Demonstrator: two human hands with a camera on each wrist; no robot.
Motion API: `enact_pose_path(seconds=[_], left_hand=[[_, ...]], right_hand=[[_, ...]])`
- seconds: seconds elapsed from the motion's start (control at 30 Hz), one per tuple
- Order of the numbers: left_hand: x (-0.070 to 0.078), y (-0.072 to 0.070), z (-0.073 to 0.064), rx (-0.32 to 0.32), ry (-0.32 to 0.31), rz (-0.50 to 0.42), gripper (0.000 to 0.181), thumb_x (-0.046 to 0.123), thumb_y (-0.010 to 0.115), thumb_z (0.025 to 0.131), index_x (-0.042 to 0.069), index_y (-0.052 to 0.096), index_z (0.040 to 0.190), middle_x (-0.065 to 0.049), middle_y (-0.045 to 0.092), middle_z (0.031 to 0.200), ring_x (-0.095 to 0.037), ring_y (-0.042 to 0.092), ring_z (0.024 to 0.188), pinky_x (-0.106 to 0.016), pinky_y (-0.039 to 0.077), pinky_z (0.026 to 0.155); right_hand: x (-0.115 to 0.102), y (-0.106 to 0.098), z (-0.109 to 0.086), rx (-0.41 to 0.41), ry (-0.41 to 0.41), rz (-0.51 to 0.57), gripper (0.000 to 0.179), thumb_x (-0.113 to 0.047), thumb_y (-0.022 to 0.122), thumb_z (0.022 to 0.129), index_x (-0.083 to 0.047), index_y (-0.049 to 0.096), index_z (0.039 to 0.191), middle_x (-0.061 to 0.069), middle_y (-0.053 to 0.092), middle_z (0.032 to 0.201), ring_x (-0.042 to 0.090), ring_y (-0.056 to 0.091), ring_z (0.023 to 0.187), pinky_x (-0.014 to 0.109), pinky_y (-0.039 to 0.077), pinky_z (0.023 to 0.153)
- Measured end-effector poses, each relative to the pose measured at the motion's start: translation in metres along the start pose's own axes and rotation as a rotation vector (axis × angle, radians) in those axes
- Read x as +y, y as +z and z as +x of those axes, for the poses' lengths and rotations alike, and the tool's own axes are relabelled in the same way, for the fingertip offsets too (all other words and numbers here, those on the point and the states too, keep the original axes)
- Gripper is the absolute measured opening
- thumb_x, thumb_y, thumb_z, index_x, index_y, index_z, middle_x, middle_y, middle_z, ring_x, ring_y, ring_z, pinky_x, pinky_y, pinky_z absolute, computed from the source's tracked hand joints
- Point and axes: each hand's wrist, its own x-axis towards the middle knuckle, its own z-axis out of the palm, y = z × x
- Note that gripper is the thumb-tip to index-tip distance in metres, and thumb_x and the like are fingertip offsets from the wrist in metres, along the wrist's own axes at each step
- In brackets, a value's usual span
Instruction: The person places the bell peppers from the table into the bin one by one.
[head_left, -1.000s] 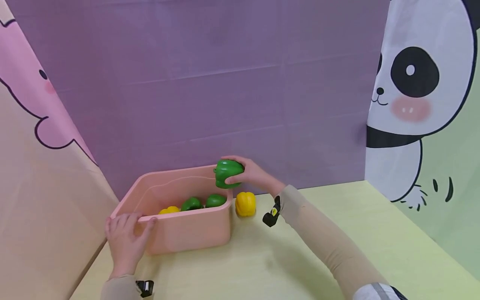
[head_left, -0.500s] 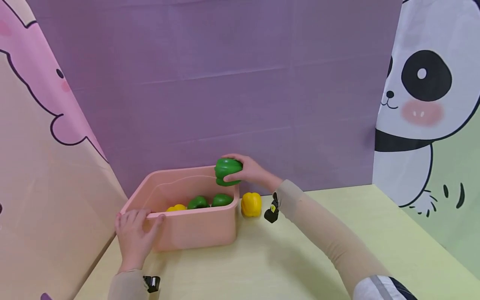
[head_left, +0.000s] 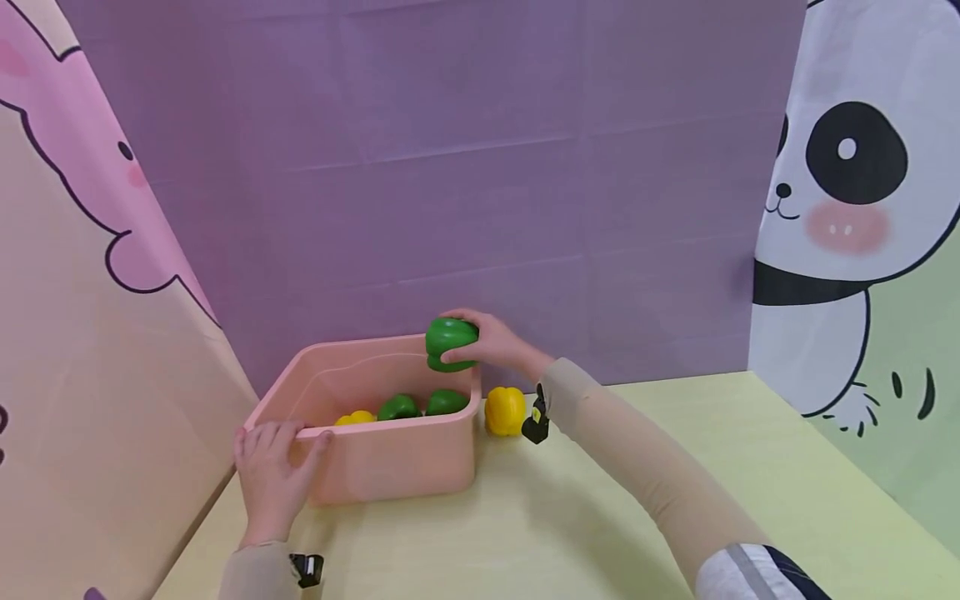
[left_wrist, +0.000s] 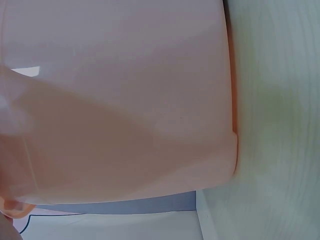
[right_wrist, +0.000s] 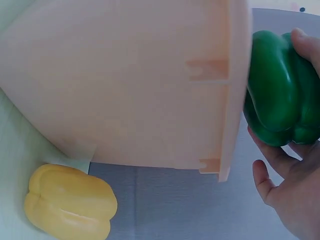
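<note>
A pink plastic bin (head_left: 390,462) stands at the back left of the table. Its front left corner is gripped by my left hand (head_left: 270,475), fingers over the rim; the left wrist view shows mostly the bin's outer wall (left_wrist: 130,100). Above the bin's right rim, my right hand (head_left: 498,342) holds a green bell pepper (head_left: 450,342) between thumb and fingers. Inside the bin lie two more green bell peppers (head_left: 447,402) and a yellow one (head_left: 356,418), partly hidden by the front wall. Another yellow bell pepper (head_left: 506,411) sits on the table just right of the bin.
Behind the table (head_left: 465,550) hangs a purple cloth backdrop (head_left: 480,167). A pink cartoon-printed panel (head_left: 150,258) closes the left side, and a panda-printed panel (head_left: 855,233) the right.
The head view has shifted, moving the scene slightly right in the picture. My right hand, with the green bell pepper, has moved a little left over the bin. The left hand keeps its hold.
</note>
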Motion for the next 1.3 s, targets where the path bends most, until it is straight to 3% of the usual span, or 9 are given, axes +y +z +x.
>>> enact_pose_path(seconds=[0.63, 0.9, 1.3], left_hand=[[-0.005, 0.001, -0.001, 0.001, 0.012, 0.013, 0.048, 0.047, 0.064, 0.087, 0.001, 0.063, 0.099, -0.019, 0.060, 0.095, -0.041, 0.045, 0.101, -0.060, 0.009, 0.110], [-0.005, 0.001, 0.000, 0.021, 0.017, 0.020, 0.050, 0.049, 0.062, 0.088, 0.000, 0.064, 0.098, -0.019, 0.059, 0.094, -0.041, 0.046, 0.101, -0.061, 0.010, 0.110], [-0.006, 0.001, 0.000, 0.018, 0.015, 0.015, 0.052, 0.051, 0.062, 0.088, -0.001, 0.064, 0.097, -0.019, 0.060, 0.094, -0.041, 0.046, 0.101, -0.062, 0.011, 0.109]], right_hand=[[0.002, 0.031, 0.013, -0.068, -0.013, -0.109, 0.069, -0.033, 0.084, 0.074, -0.021, 0.054, 0.135, 0.000, 0.061, 0.116, 0.017, 0.058, 0.095, 0.028, 0.051, 0.080], [-0.007, 0.041, 0.019, -0.091, -0.042, -0.233, 0.066, -0.036, 0.084, 0.073, -0.020, 0.056, 0.132, -0.004, 0.062, 0.112, 0.013, 0.058, 0.093, 0.024, 0.049, 0.080], [-0.016, 0.055, 0.020, -0.177, 0.001, -0.080, 0.065, -0.029, 0.082, 0.077, -0.017, 0.053, 0.133, -0.004, 0.060, 0.108, 0.013, 0.058, 0.094, 0.024, 0.050, 0.081]])
